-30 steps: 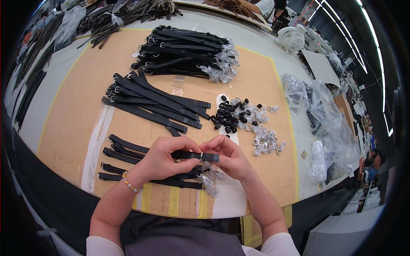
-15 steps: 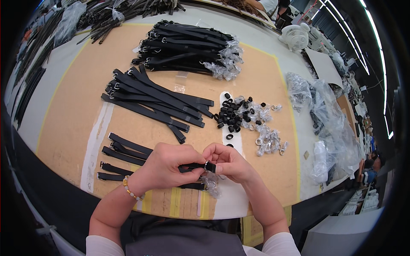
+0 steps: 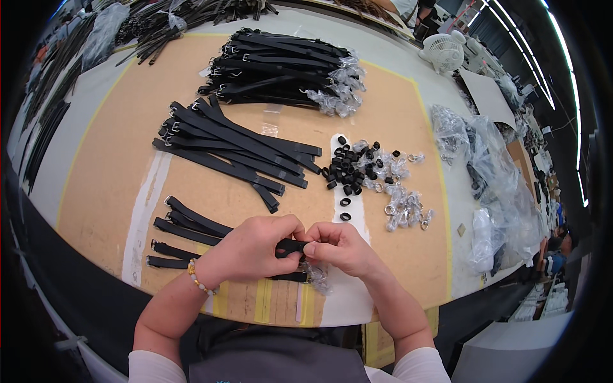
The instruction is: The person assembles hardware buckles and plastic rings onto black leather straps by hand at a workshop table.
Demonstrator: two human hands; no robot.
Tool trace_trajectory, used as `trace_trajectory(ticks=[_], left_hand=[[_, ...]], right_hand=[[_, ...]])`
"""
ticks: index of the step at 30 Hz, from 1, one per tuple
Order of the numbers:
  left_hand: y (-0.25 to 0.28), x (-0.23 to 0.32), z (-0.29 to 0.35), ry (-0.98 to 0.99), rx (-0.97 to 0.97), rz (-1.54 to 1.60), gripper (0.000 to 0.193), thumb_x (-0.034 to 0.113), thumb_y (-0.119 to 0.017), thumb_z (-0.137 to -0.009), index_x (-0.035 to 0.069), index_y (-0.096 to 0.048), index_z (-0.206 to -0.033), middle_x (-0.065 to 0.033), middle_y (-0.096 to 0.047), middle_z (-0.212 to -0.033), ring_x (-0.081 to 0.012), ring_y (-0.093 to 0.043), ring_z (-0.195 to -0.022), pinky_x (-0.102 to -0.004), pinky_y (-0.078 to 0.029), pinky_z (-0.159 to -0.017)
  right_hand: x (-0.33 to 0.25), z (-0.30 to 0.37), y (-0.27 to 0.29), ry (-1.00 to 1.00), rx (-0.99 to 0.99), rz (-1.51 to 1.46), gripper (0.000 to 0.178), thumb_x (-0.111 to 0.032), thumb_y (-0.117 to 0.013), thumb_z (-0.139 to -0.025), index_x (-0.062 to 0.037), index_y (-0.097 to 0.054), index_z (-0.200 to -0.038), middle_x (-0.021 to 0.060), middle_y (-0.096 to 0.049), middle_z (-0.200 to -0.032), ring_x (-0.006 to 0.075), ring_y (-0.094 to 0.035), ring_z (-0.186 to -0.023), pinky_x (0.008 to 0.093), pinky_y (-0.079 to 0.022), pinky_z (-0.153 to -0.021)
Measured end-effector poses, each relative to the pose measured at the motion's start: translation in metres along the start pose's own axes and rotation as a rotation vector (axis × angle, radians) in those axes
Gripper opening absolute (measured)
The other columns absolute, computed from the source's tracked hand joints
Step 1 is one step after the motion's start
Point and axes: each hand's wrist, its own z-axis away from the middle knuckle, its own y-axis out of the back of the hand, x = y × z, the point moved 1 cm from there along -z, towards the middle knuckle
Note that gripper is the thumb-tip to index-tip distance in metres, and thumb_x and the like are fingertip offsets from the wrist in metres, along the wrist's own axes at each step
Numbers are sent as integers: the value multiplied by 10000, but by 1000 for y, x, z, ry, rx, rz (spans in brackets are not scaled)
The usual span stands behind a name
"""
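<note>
Head view. Left hand (image 3: 263, 247) pinches a black strap (image 3: 291, 246) between thumb and fingers; right hand (image 3: 340, 249) grips it just alongside, thumb on top. Strap held between both hands, above near part of tan board (image 3: 105, 198). Beyond: black loops (image 3: 345, 167) heaped beside plastic-wrapped metal rings (image 3: 403, 207); fanned buckled straps (image 3: 239, 137) left of these.

tan-topped table (image 3: 408, 262) | black straps (image 3: 237, 140) | black loops (image 3: 347, 167) | plastic-wrapped rings (image 3: 403, 208)
</note>
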Motion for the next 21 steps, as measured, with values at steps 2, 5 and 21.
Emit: trace_trajectory(ticks=[2,5,21], left_hand=[[0,-2,0,2,-13,28,272,111,-764,-769,10,-614,-973,-147,-692,-841,-274,-687,-706,-337,-560,-634],[-1,-3,0,-5,8,44,235,57,-752,-750,-5,-627,-940,-100,-658,-761,-165,-655,-664,-279,-524,-613],[-3,-8,0,-23,0,22,201,48,-744,-765,-9,-639,-927,-99,-672,-783,-169,-664,-681,-279,-526,-609]], right_hand=[[1,0,0,2,1,-21,160,-168,-710,-936,-15,-676,-972,-30,-637,-785,20,-556,-693,190,-422,-609],[2,-1,1,3,-25,-17,175,-189,-716,-948,-20,-671,-966,-33,-632,-785,20,-555,-695,188,-425,-614],[1,0,3,6,-59,-41,194,-194,-733,-953,-18,-651,-957,-31,-629,-804,24,-556,-704,193,-436,-617]])
